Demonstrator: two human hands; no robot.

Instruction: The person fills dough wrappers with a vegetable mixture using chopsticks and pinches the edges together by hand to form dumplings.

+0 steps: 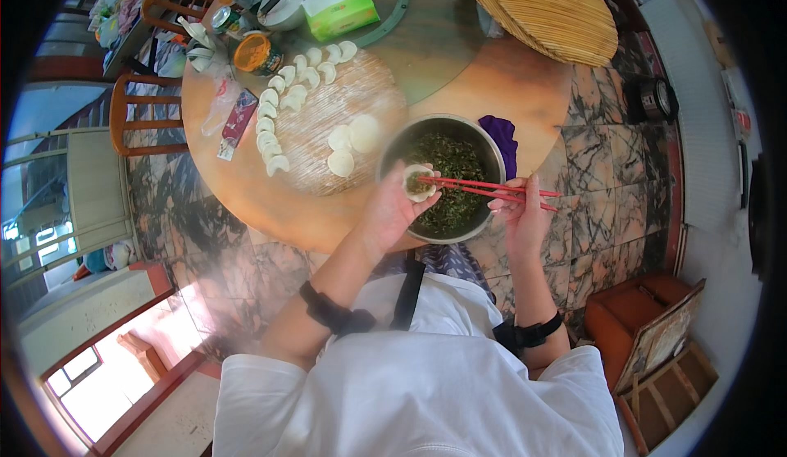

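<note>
My left hand holds a round dumpling wrapper cupped over the near left rim of a steel bowl. Green chopped filling lies in the wrapper, and the tips of red chopsticks touch it. My right hand grips the chopsticks towards their far ends, right of the bowl. Inside the bowl is more dark green chopped filling. Left of it, a floured round wooden board bears a few flat wrappers and a curved row of folded dumplings along its left edge.
A purple cloth lies beside the bowl on the round table. Farther back stand a green tissue pack, an orange-lidded tub, drink cans and round woven trays. A long dark red box lies left of the board.
</note>
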